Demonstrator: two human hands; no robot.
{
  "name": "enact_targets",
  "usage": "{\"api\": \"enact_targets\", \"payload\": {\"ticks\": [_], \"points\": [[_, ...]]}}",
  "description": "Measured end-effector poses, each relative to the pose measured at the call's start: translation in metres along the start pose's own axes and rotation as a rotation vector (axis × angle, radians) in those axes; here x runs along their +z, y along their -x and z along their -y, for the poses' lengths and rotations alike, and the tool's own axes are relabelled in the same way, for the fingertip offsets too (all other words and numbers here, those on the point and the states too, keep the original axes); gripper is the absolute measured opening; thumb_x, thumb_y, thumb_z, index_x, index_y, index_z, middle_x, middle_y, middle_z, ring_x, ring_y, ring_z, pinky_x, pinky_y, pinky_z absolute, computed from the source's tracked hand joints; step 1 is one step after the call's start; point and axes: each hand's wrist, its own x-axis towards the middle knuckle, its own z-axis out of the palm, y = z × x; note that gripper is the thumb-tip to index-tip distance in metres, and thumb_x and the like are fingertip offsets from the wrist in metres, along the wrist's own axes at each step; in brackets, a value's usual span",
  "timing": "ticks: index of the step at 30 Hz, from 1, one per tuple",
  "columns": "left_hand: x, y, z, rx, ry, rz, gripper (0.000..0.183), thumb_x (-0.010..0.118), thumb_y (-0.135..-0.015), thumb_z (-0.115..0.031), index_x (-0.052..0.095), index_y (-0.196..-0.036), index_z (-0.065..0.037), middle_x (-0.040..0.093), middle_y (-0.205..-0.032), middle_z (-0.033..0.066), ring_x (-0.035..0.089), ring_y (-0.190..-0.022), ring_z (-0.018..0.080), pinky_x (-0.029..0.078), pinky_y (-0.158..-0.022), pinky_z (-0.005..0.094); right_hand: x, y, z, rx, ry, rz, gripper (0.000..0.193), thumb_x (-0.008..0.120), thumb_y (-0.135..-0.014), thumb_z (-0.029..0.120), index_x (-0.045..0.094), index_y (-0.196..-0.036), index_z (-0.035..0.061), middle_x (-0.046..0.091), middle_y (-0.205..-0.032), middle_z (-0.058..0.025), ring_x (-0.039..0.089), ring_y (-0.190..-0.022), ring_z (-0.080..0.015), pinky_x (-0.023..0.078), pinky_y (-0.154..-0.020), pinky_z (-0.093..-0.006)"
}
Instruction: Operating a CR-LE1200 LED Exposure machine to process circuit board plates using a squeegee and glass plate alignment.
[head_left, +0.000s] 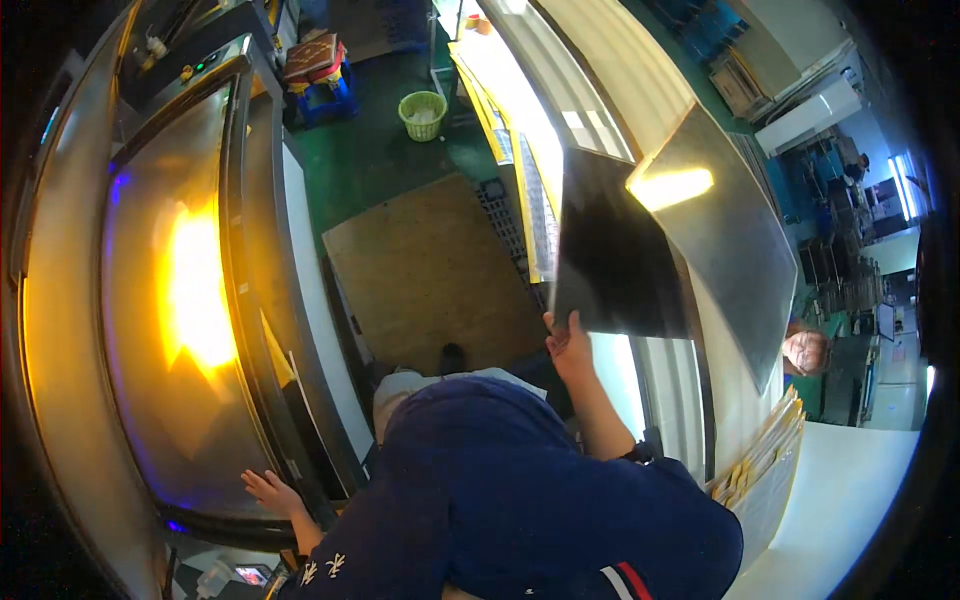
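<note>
My left hand [270,492] lies with fingers spread at the near edge of a large framed glass-like bed [150,400], which reflects a bright yellow glow. Nothing is in that hand. At the right, my right hand [570,348] grips the near left corner of a dark flat sheet [620,240]; part of its grip is hidden. The sheet slants over a brightly lit table [618,375]. Beside it, a grey translucent panel [725,240] with a bright reflection overlaps the dark sheet's right side.
A brown board [430,270] lies on the green floor between machine and table. Farther off stand a green basket [422,116] and a blue stool [325,98]. Yellow-edged sheets [765,465] lean at the right. Another person [805,352] is beyond the panel.
</note>
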Motion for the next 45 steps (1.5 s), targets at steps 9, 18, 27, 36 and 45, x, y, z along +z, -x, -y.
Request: {"api": "enact_targets", "payload": {"ticks": [9,18,27,36,45], "points": [[0.011,0.0,0.019,0.051,0.143,-0.081,0.06,0.024,-0.105,-0.05,0.03,-0.154,-0.016,0.023,-0.162,0.0057,0.021,-0.147,0.0359,0.018,-0.115,0.0605,0.088,0.004,0.125,-0.281,0.275,0.36,0.059,0.047,-0.098,0.047,0.043,-0.142,0.008,0.058,-0.134,-0.0099,0.062,-0.107,-0.0209,0.05,-0.084,-0.0381],[0.022,-0.01,0.021,-0.006,0.033,-0.094,0.056,0.031,-0.105,-0.047,0.033,-0.153,-0.017,0.028,-0.16,0.0057,0.024,-0.147,0.0342,0.023,-0.114,0.0564,0.178,-0.055,0.158,-0.643,0.159,0.186,0.04,0.053,-0.1,0.028,0.056,-0.124,-0.0032,0.06,-0.109,-0.008,0.056,-0.105,-0.0176,0.052,-0.094,-0.0343],[-0.012,-0.031,-0.019,-0.106,0.78,-0.103,0.067,0.048,-0.102,-0.04,0.028,-0.149,0.003,0.023,-0.156,0.0221,0.022,-0.146,0.036,0.019,-0.118,0.0455,0.354,0.059,-0.058,-0.139,0.658,0.83,0.038,0.067,-0.091,0.036,0.07,-0.096,-0.001,0.07,-0.09,-0.0086,0.062,-0.079,-0.018,0.051,-0.076,-0.0339],[-0.098,-0.087,-0.094,0.026,0.43,-0.377,0.079,0.061,-0.084,-0.051,0.039,-0.145,-0.007,0.028,-0.155,0.0202,0.021,-0.144,0.0422,0.014,-0.113,0.0639,0.48,0.005,-0.251,0.312,1.056,0.929,0.026,0.058,-0.092,0.029,0.065,-0.097,0.0044,0.061,-0.079,-0.0044,0.061,-0.067,-0.0173,0.048,-0.06,-0.0277],[-0.051,-0.17,-0.078,-0.364,0.2,0.057,0.075,0.04,-0.095,-0.065,0.024,-0.156,-0.024,0.007,-0.164,0.0086,-0.001,-0.147,0.0475,0.004,-0.109,0.0755,0.641,-0.011,-0.331,-0.713,1.423,1.723,0.058,0.061,-0.097,0.029,0.042,-0.144,0.0025,0.047,-0.142,-0.0199,0.05,-0.126,-0.0306,0.043,-0.102,-0.043]]}}
